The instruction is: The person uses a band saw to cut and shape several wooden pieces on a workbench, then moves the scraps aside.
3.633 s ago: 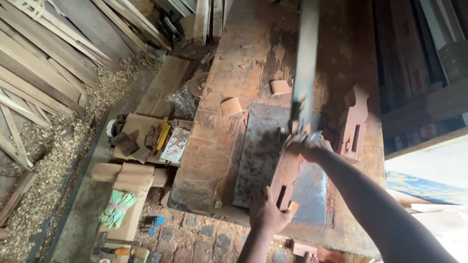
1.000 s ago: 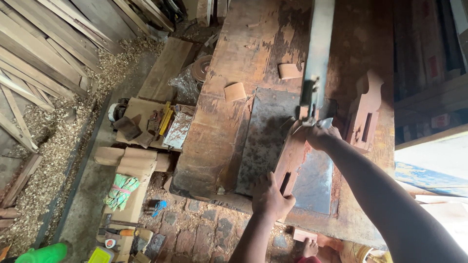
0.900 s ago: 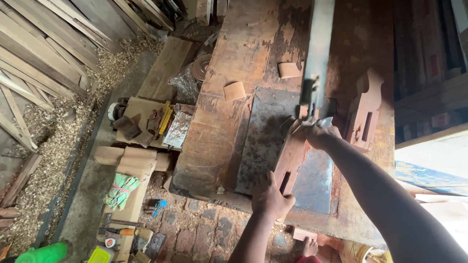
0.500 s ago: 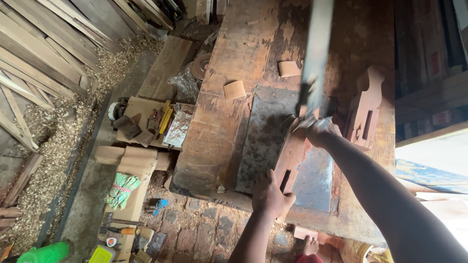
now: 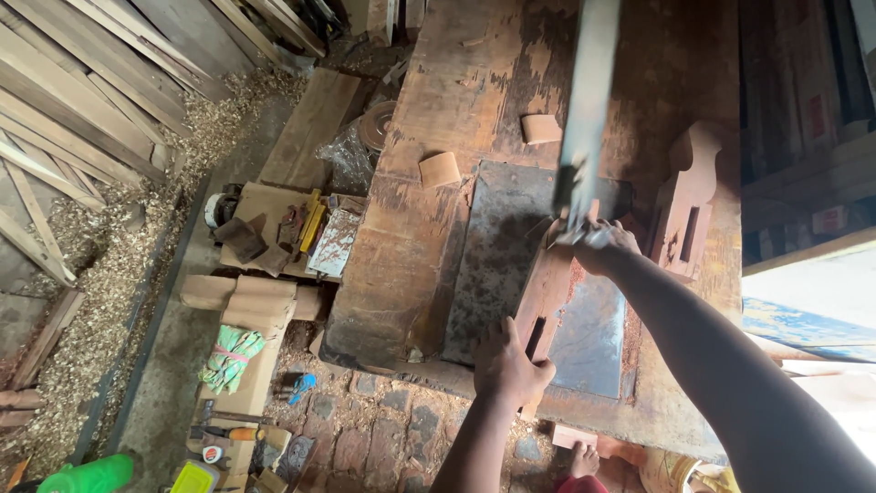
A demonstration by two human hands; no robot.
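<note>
**Workpiece held at the blade**

Since the earlier frames little had shifted: the camera had drifted slightly, and the saw blade [image 5: 584, 119] now showed as a blur. The wood piece [image 5: 543, 292] lay on the steel plate [image 5: 497, 256] of the tabletop [image 5: 429, 228], its far end at the blade. The right hand [image 5: 598, 246] was clenched on that far end; the left hand [image 5: 506, 365] pressed open-fingered on the near end, beside the slot. The piece looked stiff, solid and fairly heavy, best gripped at both ends, away from the blade. A matching shaped piece [image 5: 684, 210] lay to the right, two small offcuts [image 5: 440, 169] beyond.
</note>
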